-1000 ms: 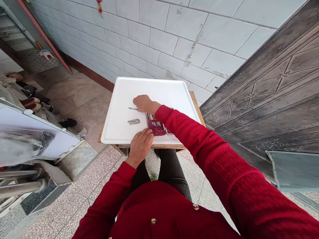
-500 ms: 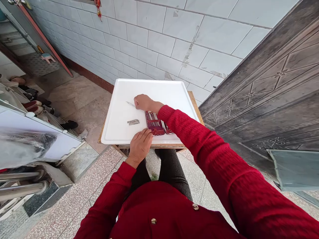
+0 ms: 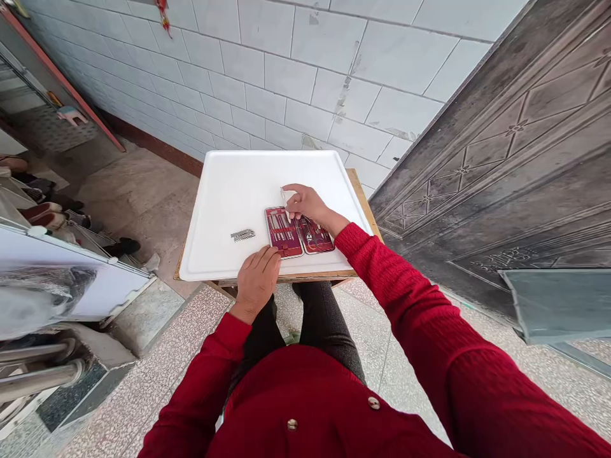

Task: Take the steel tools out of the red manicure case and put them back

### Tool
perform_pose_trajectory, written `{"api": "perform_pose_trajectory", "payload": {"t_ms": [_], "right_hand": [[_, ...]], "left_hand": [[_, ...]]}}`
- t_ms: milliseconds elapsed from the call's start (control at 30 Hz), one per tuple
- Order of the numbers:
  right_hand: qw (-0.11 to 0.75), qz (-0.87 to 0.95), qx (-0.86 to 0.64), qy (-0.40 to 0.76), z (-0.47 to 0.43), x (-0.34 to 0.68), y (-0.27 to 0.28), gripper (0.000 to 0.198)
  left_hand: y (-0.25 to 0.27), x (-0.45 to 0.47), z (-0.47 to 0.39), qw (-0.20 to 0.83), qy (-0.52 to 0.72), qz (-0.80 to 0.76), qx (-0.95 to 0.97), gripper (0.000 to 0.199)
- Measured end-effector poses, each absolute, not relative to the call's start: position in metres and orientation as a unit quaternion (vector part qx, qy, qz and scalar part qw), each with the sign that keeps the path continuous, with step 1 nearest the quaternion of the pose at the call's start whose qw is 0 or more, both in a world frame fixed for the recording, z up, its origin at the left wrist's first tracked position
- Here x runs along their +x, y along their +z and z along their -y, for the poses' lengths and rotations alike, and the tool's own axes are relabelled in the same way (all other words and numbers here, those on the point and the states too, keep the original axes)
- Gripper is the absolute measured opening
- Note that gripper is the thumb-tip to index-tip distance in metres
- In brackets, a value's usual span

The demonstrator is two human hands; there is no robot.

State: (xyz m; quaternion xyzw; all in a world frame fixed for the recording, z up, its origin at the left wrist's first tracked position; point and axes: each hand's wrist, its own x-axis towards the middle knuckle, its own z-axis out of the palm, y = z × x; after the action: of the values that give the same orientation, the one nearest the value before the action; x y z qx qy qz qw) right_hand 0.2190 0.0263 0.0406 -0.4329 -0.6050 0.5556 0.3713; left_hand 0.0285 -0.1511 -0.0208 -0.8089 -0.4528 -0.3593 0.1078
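Observation:
An open manicure set case (image 3: 291,252), dark red inside, lies near the front edge of the white tray (image 3: 224,184). Slim metal tools sit in its left half, and nail clippers (image 3: 309,236) show in the right half. My left hand (image 3: 259,275) rests with its fingers laid flat at the case's lower left corner. Above the case's back edge, my right hand (image 3: 308,205) pinches a thin whitish piece (image 3: 287,196) between thumb and fingers; its kind is unclear. Left of the case lies a small flat silver metal piece (image 3: 243,235) with slots.
The tray stands on a wooden table (image 3: 359,191) against a tiled wall (image 3: 267,76). A dark patterned metal door (image 3: 458,178) is on the right. Shoes (image 3: 42,210) and a white cabinet (image 3: 71,267) are at the left.
My right hand has moved right and turned, bringing the thin piece from over the tray to above the case. The case's right half is now uncovered. My left hand stays at the corner.

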Motion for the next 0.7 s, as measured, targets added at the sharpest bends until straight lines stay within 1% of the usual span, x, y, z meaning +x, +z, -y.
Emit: {"api": "perform_pose_trajectory", "payload": {"t_ms": [133,233,400,500,600,700], "right_hand": [[0.364,0.621,-0.444,0.533,-0.024,0.2237,0.0378,0.074],[0.352,0.642,-0.445,0.515,-0.0226,0.2241,0.0349,0.074],[0.344,0.657,-0.456,0.492,-0.0213,0.2242,0.0339,0.067],[0.336,0.661,-0.472,0.477,-0.0202,0.2243,0.0363,0.072],[0.307,0.678,-0.493,0.45,-0.0202,0.2244,0.0383,0.08],[0.287,0.691,-0.496,0.441,-0.0211,0.2242,0.0386,0.08]], "left_hand": [[-0.0198,0.0279,0.1517,0.097,-0.352,0.456,-0.812,0.024],[-0.0196,0.0281,0.1514,0.101,-0.348,0.456,-0.813,0.024],[-0.0204,0.0288,0.1499,0.101,-0.352,0.458,-0.81,0.024],[-0.0209,0.0289,0.1493,0.085,-0.352,0.462,-0.81,0.025],[-0.0205,0.0289,0.1492,0.097,-0.353,0.459,-0.809,0.024],[-0.0193,0.0292,0.1493,0.122,-0.355,0.451,-0.81,0.022]]}}
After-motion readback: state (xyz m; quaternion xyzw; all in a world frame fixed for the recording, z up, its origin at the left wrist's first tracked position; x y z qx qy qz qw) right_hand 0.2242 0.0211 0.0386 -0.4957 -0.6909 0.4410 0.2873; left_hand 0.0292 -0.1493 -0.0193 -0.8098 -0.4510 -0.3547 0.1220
